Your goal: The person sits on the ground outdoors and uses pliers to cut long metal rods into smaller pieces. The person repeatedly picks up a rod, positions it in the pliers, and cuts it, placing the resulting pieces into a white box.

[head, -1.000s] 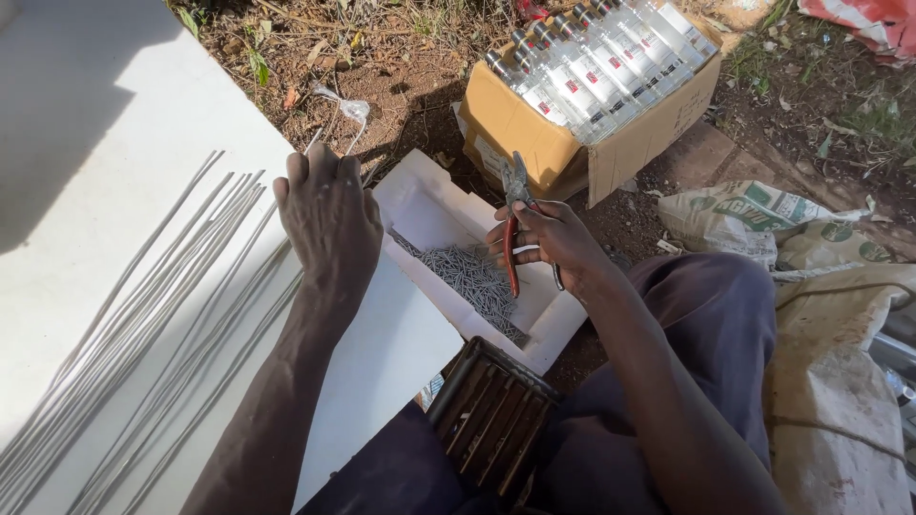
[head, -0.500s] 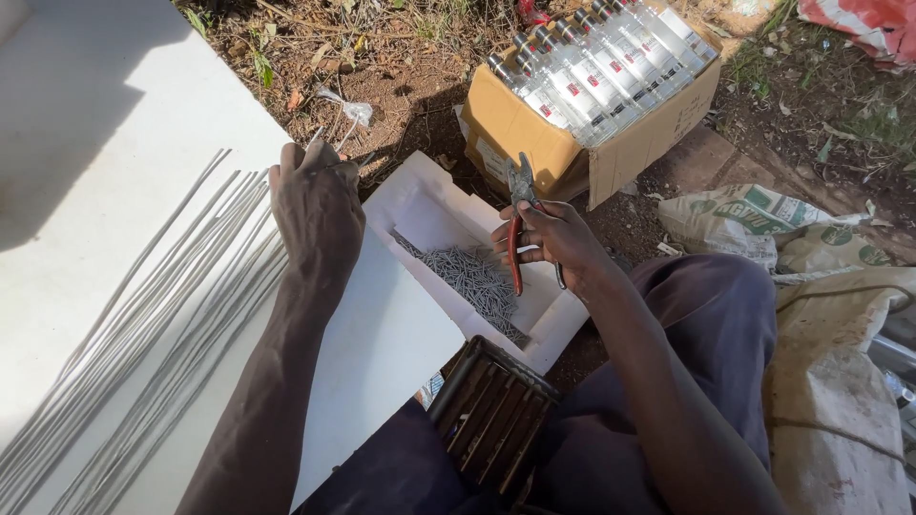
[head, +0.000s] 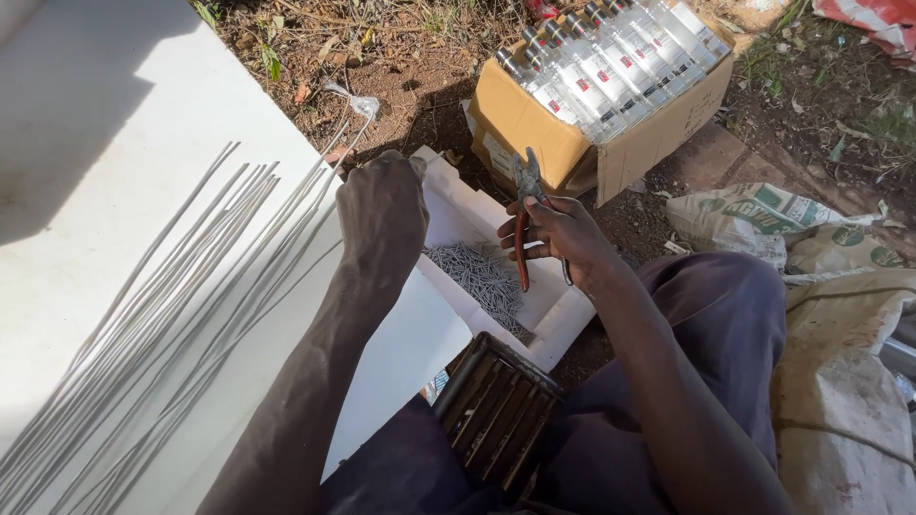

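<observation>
Left hand (head: 384, 212) closed, knuckles up, fingers curled down over the far end of one thin grey wire rod (head: 334, 157); the fingertips themselves are hidden under the hand, so the exact pinch cannot be seen. That rod runs beyond the fingers toward a small clear plastic scrap (head: 363, 103) on the dirt. The remaining wire rods (head: 162, 305) lie fanned on the white board (head: 86, 143), on the outer side of the left fingers and back along the forearm. Right hand (head: 558, 234) clenched around the red handles of the pliers (head: 524, 215), metal nose pointing up past the fingertips, nothing visible in it. Just below and inward of the right fingers: a pile of short cut wire pieces (head: 482, 281) in a white tray (head: 572, 310). Beyond the right fingertips: a cardboard box of bottles (head: 534, 129).
</observation>
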